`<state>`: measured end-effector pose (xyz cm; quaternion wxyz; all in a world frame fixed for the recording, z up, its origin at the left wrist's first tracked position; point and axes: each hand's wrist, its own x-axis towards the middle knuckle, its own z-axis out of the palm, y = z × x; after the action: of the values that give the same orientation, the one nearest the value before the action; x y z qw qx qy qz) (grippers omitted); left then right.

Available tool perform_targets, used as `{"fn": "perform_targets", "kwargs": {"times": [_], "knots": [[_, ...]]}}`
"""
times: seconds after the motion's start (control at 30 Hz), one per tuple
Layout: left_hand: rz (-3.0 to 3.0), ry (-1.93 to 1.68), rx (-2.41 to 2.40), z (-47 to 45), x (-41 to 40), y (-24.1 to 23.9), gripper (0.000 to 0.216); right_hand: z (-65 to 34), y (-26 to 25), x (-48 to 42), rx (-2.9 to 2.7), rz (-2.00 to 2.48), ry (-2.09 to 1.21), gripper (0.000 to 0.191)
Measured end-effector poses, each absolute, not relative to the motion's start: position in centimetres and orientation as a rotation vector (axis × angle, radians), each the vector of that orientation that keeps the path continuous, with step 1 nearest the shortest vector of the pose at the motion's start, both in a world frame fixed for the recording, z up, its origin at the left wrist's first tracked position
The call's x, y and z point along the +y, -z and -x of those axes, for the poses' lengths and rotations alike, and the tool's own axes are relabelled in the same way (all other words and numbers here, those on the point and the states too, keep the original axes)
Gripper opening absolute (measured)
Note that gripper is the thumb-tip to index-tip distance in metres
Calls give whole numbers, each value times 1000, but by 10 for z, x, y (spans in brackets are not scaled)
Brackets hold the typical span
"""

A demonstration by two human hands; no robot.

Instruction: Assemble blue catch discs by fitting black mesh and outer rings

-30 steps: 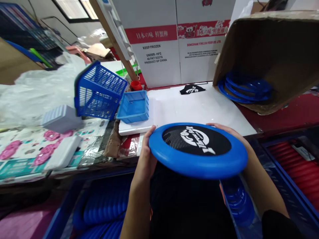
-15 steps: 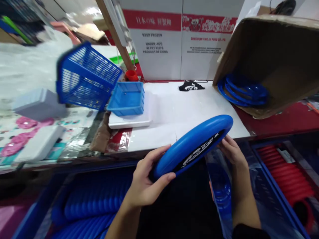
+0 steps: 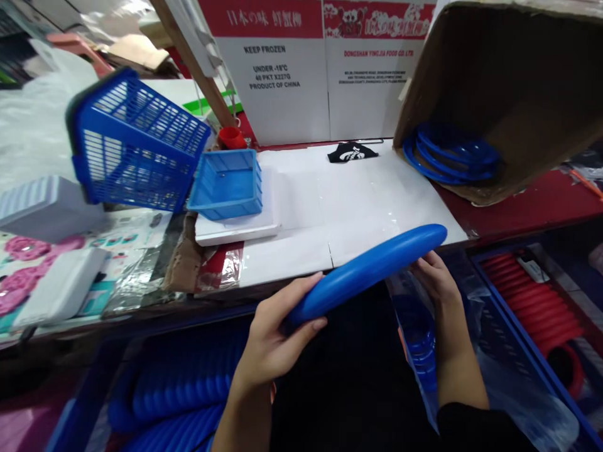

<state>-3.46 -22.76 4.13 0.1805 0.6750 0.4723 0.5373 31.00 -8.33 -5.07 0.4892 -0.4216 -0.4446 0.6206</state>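
A blue ring-shaped disc [image 3: 370,267] with a thick, rounded rim is held over the table's front edge, nearly edge-on and tilted up to the right. My left hand [image 3: 282,333] closes on its left end, thumb on the near side. At the other end, the fingers of my right hand [image 3: 436,276] grip the rim from below, partly hidden by it. The disc's underside cannot be seen. A black piece with a white print [image 3: 352,152] lies at the back of the white tabletop [image 3: 311,194].
Blue rings [image 3: 447,157] lie in a tilted cardboard box [image 3: 513,94]. A shallow blue tray [image 3: 225,185] sits near a blue basket [image 3: 136,141]. Below are stacked blue rings [image 3: 183,383], stacked red rings [image 3: 532,301] and a plastic bag [image 3: 419,339].
The disc has tipped flatter, so its black panel with white lettering is turned out of sight. Both hands keep their hold. The view has shifted slightly.
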Motion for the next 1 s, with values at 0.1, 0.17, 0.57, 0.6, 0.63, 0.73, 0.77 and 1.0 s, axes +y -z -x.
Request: {"fn": "perform_targets", "kwargs": {"times": [0.1, 0.17, 0.57, 0.6, 0.63, 0.73, 0.77, 1.0], "knots": [[-1702, -1541, 1581, 50, -228, -11, 48, -313, 36, -90, -1199, 1020, -1364, 56], [-1527, -1501, 1699, 56, -226, 19, 50, -316, 17, -99, -1364, 1043, -1154, 52], [-437, -1793, 977, -18, -225, 168, 46, -250, -81, -161, -2140, 519, -654, 54], [-446, -1815, 966, -15, -222, 172, 48, -246, -81, -162, -2169, 473, -670, 52], [-457, -1835, 961, -11, -221, 175, 51, -242, -81, -163, -2195, 430, -684, 50], [-494, -1907, 937, 6, -220, 183, 59, -239, -79, -161, -2257, 360, -688, 48], [-524, -1931, 938, 11, -221, 185, 61, -239, -78, -160, -2276, 350, -676, 47], [-695, -2080, 1095, 39, -237, 177, 36, -244, -66, -163, -2425, 453, -561, 48]]}}
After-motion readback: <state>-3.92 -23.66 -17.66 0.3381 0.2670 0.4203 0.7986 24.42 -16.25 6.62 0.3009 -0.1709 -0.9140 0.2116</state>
